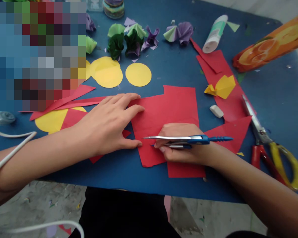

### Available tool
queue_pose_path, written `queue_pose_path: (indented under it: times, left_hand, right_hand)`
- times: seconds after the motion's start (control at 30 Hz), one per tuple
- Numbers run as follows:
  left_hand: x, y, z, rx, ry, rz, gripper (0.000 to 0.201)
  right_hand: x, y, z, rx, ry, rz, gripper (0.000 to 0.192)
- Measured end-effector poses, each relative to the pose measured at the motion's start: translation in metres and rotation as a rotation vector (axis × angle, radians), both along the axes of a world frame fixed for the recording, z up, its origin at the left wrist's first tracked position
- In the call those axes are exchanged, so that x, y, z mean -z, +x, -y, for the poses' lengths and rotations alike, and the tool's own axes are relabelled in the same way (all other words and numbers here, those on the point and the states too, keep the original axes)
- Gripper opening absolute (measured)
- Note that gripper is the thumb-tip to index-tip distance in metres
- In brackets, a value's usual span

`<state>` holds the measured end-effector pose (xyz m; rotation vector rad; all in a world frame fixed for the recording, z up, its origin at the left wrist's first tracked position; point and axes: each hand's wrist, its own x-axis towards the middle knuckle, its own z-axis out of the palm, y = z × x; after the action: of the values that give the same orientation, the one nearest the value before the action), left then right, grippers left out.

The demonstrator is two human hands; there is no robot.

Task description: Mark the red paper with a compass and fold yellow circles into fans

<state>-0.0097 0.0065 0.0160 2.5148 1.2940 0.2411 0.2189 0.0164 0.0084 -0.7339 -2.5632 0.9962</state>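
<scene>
A red paper sheet [171, 105] lies on the blue table [164, 69] in front of me. My left hand [109, 124] lies flat on the sheet's left edge, fingers spread, pressing it down. My right hand [181, 143] rests on the lower part of the sheet and grips a blue and silver drawing compass [188, 139], which lies nearly level with its metal tip pointing left toward my left thumb.
Scissors [268, 138] with red and yellow handles lie at the right, beside a white eraser [216, 111] and red offcuts. Yellow paper circles [138, 74], folded paper flowers [132, 41], a glue tube [215, 33] and an orange box [270, 43] sit farther back. A white cable [12, 148] crosses my left arm.
</scene>
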Motion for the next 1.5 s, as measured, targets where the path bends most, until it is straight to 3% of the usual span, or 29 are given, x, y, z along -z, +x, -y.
queue_pose_path:
  times: [0.3,0.7,1.13,1.5]
  left_hand:
    - [0.0009,0.0,0.0,-0.007,-0.004,0.005,0.062]
    - [0.0002,-0.0006,-0.0005,0.003,-0.008,0.006,0.064]
    - [-0.0004,-0.0006,0.001,-0.002,-0.02,0.019,0.063]
    - [-0.0007,-0.0003,0.0008,0.002,-0.026,0.016,0.063]
  right_hand:
    - [0.003,0.0003,0.0014,-0.009,0.103,-0.021,0.013]
    - [-0.0037,-0.002,0.0002,-0.005,0.009,0.013,0.017]
    - [0.0046,0.0011,0.0017,-0.036,0.118,0.023,0.013]
    - [-0.0024,-0.0019,0.0002,-0.002,-0.011,0.001,0.016]
